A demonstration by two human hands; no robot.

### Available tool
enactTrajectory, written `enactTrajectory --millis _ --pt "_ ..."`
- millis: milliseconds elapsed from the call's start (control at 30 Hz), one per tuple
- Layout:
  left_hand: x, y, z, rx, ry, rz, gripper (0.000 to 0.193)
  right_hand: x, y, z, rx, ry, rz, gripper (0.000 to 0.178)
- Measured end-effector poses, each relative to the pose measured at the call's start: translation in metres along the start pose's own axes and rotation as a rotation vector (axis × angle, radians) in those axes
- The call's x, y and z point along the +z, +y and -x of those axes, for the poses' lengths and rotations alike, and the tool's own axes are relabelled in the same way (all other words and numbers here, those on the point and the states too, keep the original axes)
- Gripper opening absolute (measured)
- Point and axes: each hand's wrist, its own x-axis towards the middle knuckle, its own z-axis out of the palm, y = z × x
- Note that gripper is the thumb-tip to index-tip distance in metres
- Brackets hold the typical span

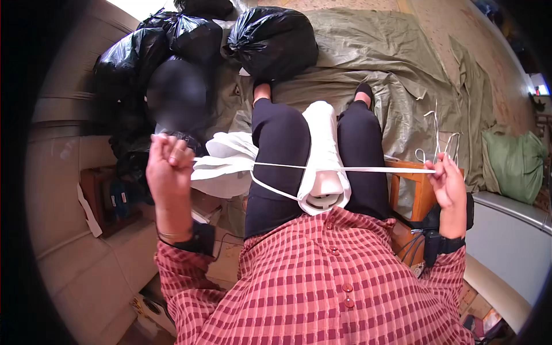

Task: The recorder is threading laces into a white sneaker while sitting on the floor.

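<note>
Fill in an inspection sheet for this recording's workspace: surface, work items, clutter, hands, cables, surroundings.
Surface: lap in dark trousers; a wrinkled green-grey sheet covers floor ahead.
Work items: white shoe-like piece between the thighs; white strip stretched across above it.
Clutter: white pieces piled beside the left thigh; loose white strands at right.
Hands: left hand closed, strip running to it; right hand pinching the strip.
Cables: dark cables below the right wrist.
Surroundings: black bags ahead, green bundle at right.
</note>
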Motion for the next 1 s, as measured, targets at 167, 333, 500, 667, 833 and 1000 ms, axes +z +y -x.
enactTrajectory --millis 167,333,500,667,833,1000 --pt "0.033 0.0 0.005 0.309 -0.13 -0.568 0.026 -0.018 -0.01 -0.033 -0.123 0.0 -0.439 0.02" --pt "0.046 -0.088 0.066 0.298 -0.682 -1.362 0.022 0.073 -0.013 -0.012 -0.5 0.014 0.461 0.022" --pt "0.064 -0.119 0.084 0.397 -0.767 -1.747 0.017 0.128 0.005 0.036 -0.574 -0.475 0.653 0.01" --pt "0.076 -0.114 0.073 0.493 -0.907 -1.942 0.019 0.142 0.027 0.042 -0.585 -0.472 0.797 0.011" --pt "0.091 -0.113 0.062 0.352 -0.993 -1.901 0.014 0.146 0.03 0.037 -0.708 -0.396 0.878 0.012" --pt "0.085 -0.122 0.06 0.019 -0.777 -1.482 0.001 0.152 0.029 0.037 -0.674 -0.397 0.755 0.01"
